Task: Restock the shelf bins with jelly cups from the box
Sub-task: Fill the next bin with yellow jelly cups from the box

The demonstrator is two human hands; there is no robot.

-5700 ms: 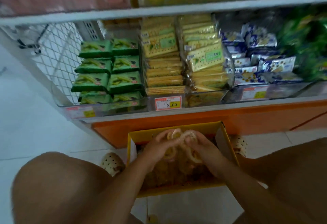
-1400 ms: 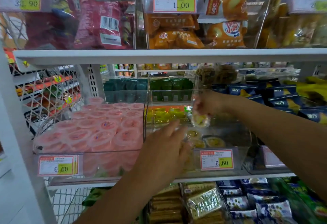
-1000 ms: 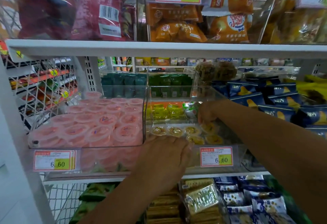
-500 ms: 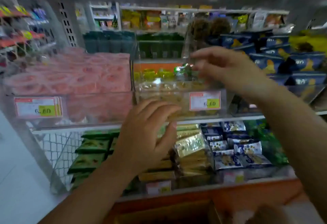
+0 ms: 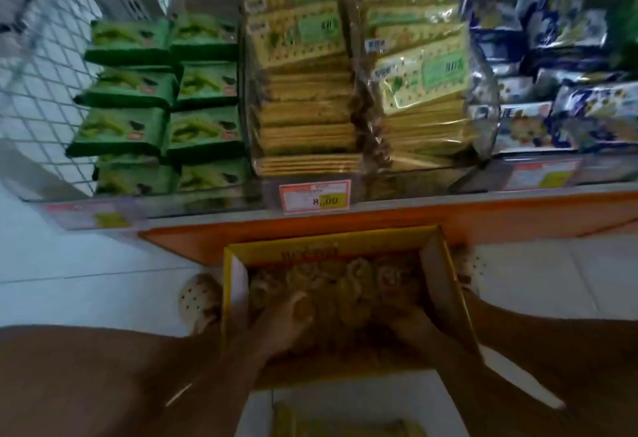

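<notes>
1. Our two hands, raised a moment ago, are now down in the one box (image 5: 331, 243) at 6 o'clock.
2. The left hand (image 5: 286, 321) and right hand (image 5: 412, 328) lie among jelly cups (image 5: 348, 281); finger grip and cup count are too blurred to tell.

A shop: shelf bins (image 5: 207, 200) of packaged snacks (image 5: 131, 125) with price tags (image 5: 315, 196).

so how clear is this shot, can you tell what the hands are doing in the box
Head view: motion blur throughout, though the price tag is readable; the box interior is dim, the jelly cups just yellowish blobs; the left hand and right hand are dark and smeared there, so their hold cannot be told.
</notes>
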